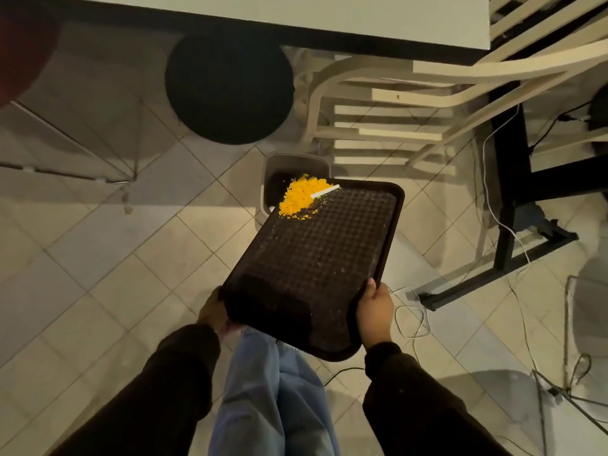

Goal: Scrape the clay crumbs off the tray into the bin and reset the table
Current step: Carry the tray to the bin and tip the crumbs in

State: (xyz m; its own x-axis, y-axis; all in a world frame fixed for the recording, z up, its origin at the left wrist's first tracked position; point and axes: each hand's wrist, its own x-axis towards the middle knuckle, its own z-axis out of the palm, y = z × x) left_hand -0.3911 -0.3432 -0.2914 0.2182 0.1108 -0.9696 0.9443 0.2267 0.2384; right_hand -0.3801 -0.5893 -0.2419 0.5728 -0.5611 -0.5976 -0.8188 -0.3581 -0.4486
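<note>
Two hands are holding the stiff, seemingly light brown tray (316, 258) by its near corners, left hand (214, 312) and right hand (375, 312) each clasping the rim, while loose orange clay crumbs (299, 195) are lying heaped at its far corner above the grey bin (296, 161).

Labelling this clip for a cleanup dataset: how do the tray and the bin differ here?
The tray is dark brown and shallow; the bin is grey and deep. The left hand and right hand hold the tray in the air; the bin stands on the floor. The tray carries yellow crumbs at its far corner; the bin's inside looks dark. Both have rounded corners.
</note>
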